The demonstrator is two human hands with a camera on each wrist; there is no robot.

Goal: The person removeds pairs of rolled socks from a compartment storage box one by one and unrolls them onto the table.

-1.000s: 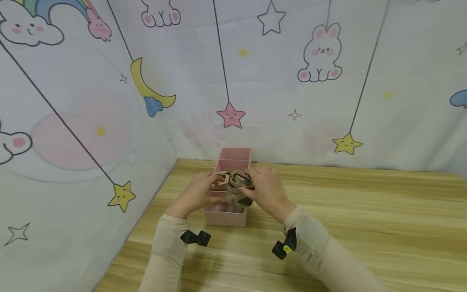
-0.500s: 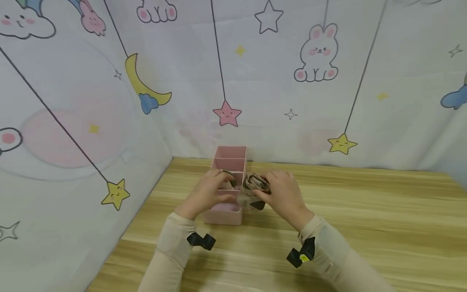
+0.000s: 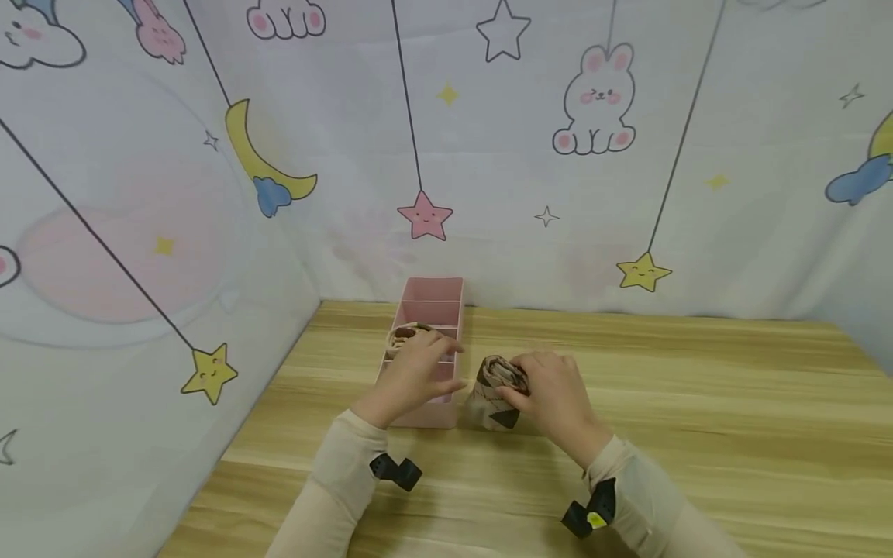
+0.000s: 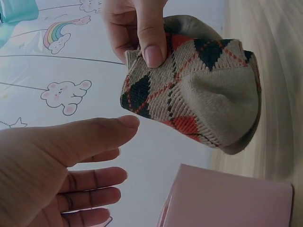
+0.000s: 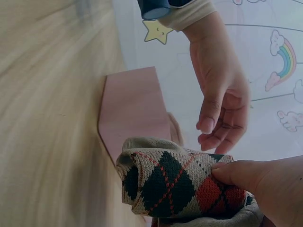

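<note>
My right hand grips a rolled-up pair of argyle socks, beige with dark green and red diamonds, close over the table just right of a pink box. In the right wrist view the thumb presses on the knit of the roll. My left hand hovers over the box, fingers loosely extended and holding nothing. Below it, a second beige and brown rolled sock bundle shows at the box's left rim, partly hidden by the hand. The left wrist view shows the left fingers apart from the held socks.
The long pink box has several divided compartments, with two far ones visible. It stands on a wood-grain table near a white cartoon-printed cloth backdrop, which also rises on the left.
My right hand has carried the argyle socks out from above the box, rightward and down toward the table. My left hand has stayed over the box, its fingers parting from the sock bundle there.
</note>
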